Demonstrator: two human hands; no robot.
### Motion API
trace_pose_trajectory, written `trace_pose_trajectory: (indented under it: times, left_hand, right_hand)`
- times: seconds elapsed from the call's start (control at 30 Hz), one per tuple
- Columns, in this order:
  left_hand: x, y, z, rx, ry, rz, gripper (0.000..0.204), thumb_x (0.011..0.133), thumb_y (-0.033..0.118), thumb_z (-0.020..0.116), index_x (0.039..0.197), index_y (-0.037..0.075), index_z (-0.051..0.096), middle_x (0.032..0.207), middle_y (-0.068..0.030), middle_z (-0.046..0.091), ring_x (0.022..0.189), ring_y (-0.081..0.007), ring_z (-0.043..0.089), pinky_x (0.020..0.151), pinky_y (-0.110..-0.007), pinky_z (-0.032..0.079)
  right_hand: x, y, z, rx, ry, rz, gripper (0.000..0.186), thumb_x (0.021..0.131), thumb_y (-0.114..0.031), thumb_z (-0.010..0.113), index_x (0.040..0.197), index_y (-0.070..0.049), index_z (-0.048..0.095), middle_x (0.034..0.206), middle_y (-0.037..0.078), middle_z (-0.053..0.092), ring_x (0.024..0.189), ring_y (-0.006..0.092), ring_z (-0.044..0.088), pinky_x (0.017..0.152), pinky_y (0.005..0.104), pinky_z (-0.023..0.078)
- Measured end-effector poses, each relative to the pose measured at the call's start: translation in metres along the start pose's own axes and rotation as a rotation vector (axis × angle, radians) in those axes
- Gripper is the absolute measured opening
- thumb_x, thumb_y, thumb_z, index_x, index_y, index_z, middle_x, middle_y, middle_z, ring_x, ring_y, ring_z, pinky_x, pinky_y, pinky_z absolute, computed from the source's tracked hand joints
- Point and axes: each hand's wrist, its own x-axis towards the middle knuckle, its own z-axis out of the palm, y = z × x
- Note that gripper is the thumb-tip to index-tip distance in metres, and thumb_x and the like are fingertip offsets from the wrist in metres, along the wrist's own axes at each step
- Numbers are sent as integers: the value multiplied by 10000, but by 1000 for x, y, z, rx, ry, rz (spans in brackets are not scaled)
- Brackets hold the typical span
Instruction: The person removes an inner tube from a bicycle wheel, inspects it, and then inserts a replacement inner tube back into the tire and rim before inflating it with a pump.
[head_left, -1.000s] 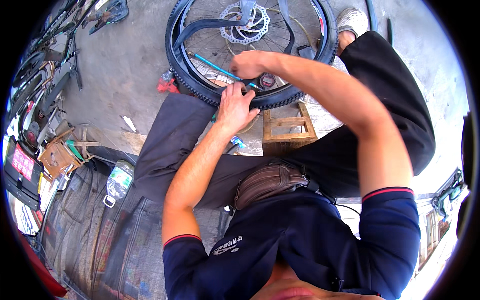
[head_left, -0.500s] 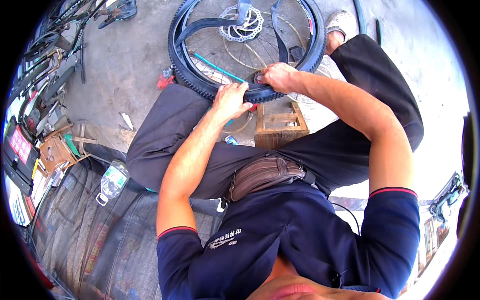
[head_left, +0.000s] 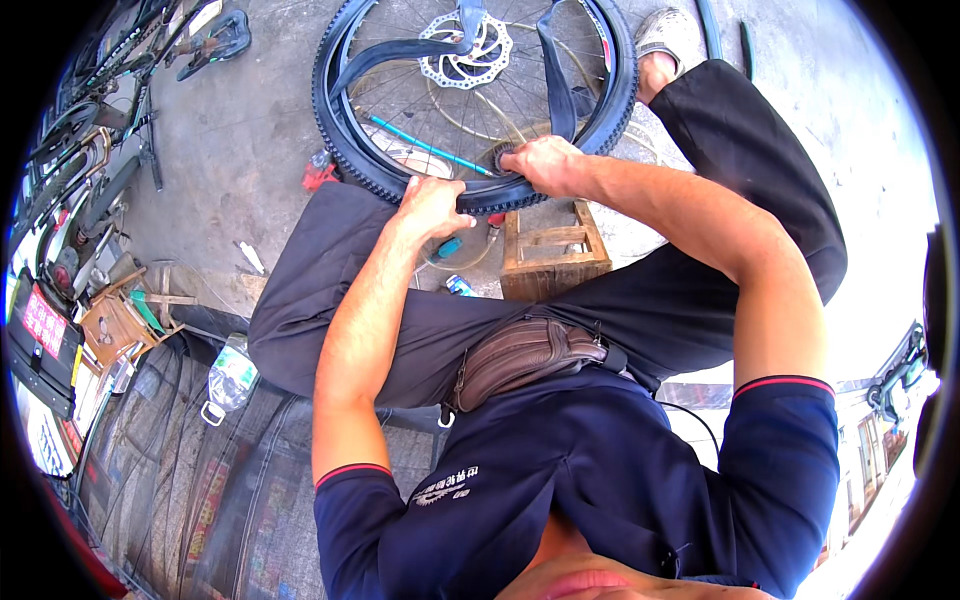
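Note:
A bicycle wheel with a black knobby tire (head_left: 623, 92) fills the upper middle, with a silver brake rotor (head_left: 472, 70). A loose black inner tube (head_left: 558, 85) drapes over the spokes. My left hand (head_left: 430, 205) has its fingers hooked over the tire's near edge, thumb toward me. Just to its right, my right hand (head_left: 540, 162) is closed on the tire and rim. A cyan rod (head_left: 425, 142) lies behind the spokes. Below the wheel are a small wooden stool (head_left: 550, 262) and a teal handled item (head_left: 449, 248).
My bent legs (head_left: 310, 290) frame the wheel. Bikes (head_left: 90, 150) and parts crowd the left. A plastic jug (head_left: 229, 378), a red object (head_left: 318, 175), a small can (head_left: 460, 285) and a pale hose (head_left: 475, 100) lie on the floor (head_left: 210, 120).
My right hand has moved down and right from above the spokes onto the near rim. My left hand stays on the tire. The wheel sits farther left in the picture.

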Motion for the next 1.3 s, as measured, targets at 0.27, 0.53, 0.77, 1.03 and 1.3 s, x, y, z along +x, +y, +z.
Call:
trace_pose_trajectory:
  times: [0.27, 0.53, 0.77, 1.03, 1.3]
  left_hand:
    - [-6, -8, 4, 48, 295, 128, 543, 728, 349, 870, 1123, 7, 724, 1201, -200, 643, 1206, -389, 575, 1020, -503, 466]
    - [-21, 2, -3, 240, 361, 45, 563, 711, 370, 887, 1141, 47, 721, 1170, -194, 662, 1188, -365, 594, 1044, -481, 464]
    - [-13, -20, -11, 180, 130, -43, 503, 697, 354, 881, 1082, 76, 715, 1056, -126, 724, 1172, -333, 603, 1101, -556, 378]
    - [12, 3, 13, 7, 172, 153, 504, 731, 334, 851, 1134, 68, 707, 1018, -173, 741, 1079, -353, 670, 1062, -515, 432]
    - [36, 49, 29, -268, 256, 120, 597, 783, 373, 825, 1253, 44, 658, 1076, -237, 729, 1043, -386, 707, 918, -485, 547]
  right_hand:
    - [23, 25, -2, 92, -171, -102, 331, 820, -73, 632, 1123, -168, 728, 1033, 120, 755, 1024, 361, 715, 855, 470, 567]
    - [19, 2, 11, -148, 0, -162, 236, 817, -140, 681, 1038, -99, 753, 1074, 146, 713, 1036, 355, 719, 854, 483, 589]
    - [40, -16, 9, 269, -211, -92, 357, 766, -125, 620, 1107, -64, 708, 905, 228, 735, 934, 409, 719, 855, 520, 560]
    - [26, -18, 38, 126, -59, -87, 365, 828, -220, 615, 1141, -75, 731, 1124, 188, 720, 1096, 362, 701, 925, 477, 560]
    - [-39, 55, -68, -353, -352, 142, 448, 808, -230, 760, 1231, -101, 690, 1200, 144, 717, 1133, 306, 699, 896, 428, 563]
